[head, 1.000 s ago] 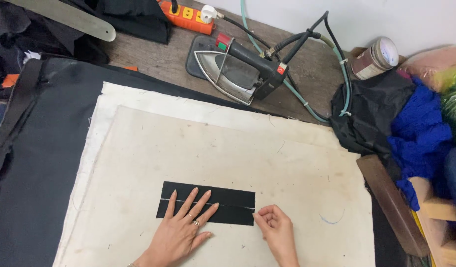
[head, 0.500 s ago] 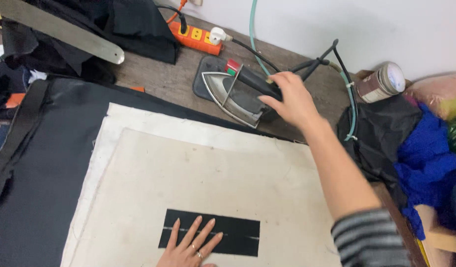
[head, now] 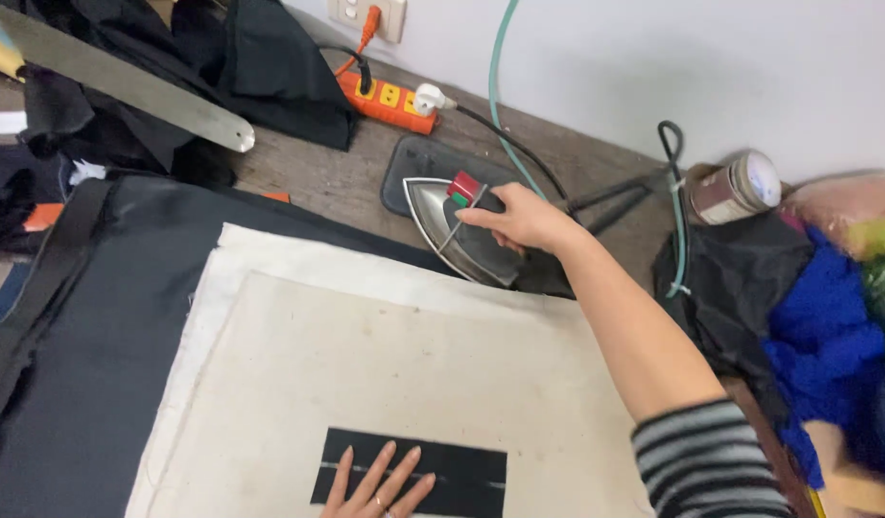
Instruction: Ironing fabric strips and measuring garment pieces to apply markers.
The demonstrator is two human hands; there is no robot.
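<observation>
My right hand (head: 524, 219) is closed around the handle of a steel-soled iron (head: 457, 235), which is tilted up off its dark rest pad (head: 413, 165) at the back of the table. My left hand (head: 377, 484) lies flat with fingers spread on a black rectangular fabric strip (head: 461, 475). The strip rests on a cream pressing cloth (head: 385, 355) near the front edge of the view. The striped sleeve of my right arm (head: 711, 460) reaches across the cloth's right side.
An orange power strip (head: 385, 101) and cords lie behind the iron. A long metal ruler (head: 126, 82) and black fabric piles sit at the back left. A tape roll (head: 735, 187), dark cloth and blue fabric (head: 826, 317) crowd the right side.
My right hand left the fabric strip, reached to the back and gripped the iron's handle, and the iron is now tipped up. My left hand stayed flat on the strip.
</observation>
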